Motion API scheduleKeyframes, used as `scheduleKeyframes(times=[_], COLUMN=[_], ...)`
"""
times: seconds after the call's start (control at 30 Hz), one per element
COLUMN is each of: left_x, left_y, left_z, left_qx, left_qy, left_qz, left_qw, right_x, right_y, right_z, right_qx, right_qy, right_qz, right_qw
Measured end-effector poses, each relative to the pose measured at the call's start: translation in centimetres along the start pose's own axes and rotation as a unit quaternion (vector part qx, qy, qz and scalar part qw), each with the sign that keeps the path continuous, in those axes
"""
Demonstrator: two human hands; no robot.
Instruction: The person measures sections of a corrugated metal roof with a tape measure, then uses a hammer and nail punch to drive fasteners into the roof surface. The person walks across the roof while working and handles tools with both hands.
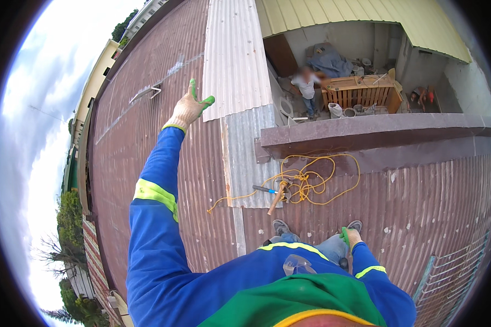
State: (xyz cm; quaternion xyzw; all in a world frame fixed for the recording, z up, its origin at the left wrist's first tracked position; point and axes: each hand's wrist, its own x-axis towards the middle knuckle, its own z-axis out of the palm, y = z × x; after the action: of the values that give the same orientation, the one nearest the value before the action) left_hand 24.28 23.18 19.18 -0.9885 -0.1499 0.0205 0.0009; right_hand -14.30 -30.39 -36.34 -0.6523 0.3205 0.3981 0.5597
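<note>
My left hand (187, 109), in a pale glove with green fingertips, reaches out over the brown corrugated roof. Its finger and thumb are spread, and it holds nothing; a whitish corrugated sheet (235, 60) lies beside it. Low by my right thigh hangs my right hand (352, 237), gloved the same way. Its fingers are loosely bent and partly hidden, with no object visible in them. Ahead of my shoes lie a tangled yellow rope (311, 185), a wooden-handled hammer (277, 199) and a tool with a black and blue handle (263, 189).
A raised brown ledge (376, 131) borders an opening to a lower space. Down there a person in a white shirt (306, 87) stands beside a wooden slatted frame (360, 92), and another person (423, 97) bends down. A metal grille (453, 272) lies at right. The roof's edge runs along the left.
</note>
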Motion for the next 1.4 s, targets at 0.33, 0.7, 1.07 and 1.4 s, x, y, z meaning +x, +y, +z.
scheduleKeyframes(times=[0.33, 0.7, 1.07, 1.4], left_x=[4.4, 7.6, 5.5, 6.3], left_y=[-0.1, -16.4, -17.3, -18.5], left_z=[-4.9, -9.0, -9.1, -9.5], left_qx=[0.103, 0.234, 0.164, 0.202], left_qy=[-0.035, 0.028, 0.029, 0.021], left_qz=[-0.075, -0.156, -0.181, -0.191], left_qw=[0.991, 0.959, 0.969, 0.96], right_x=[-8.9, -6.7, -7.3, -6.6], right_y=[7.2, 10.7, 6.3, 7.1], right_z=[-0.5, -2.0, -1.9, -2.0], right_qx=[0.208, 0.321, 0.272, 0.256], right_qy=[-0.021, -0.009, 0.027, 0.03], right_qz=[0.11, 0.066, 0.059, 0.086], right_qw=[0.972, 0.945, 0.96, 0.962])
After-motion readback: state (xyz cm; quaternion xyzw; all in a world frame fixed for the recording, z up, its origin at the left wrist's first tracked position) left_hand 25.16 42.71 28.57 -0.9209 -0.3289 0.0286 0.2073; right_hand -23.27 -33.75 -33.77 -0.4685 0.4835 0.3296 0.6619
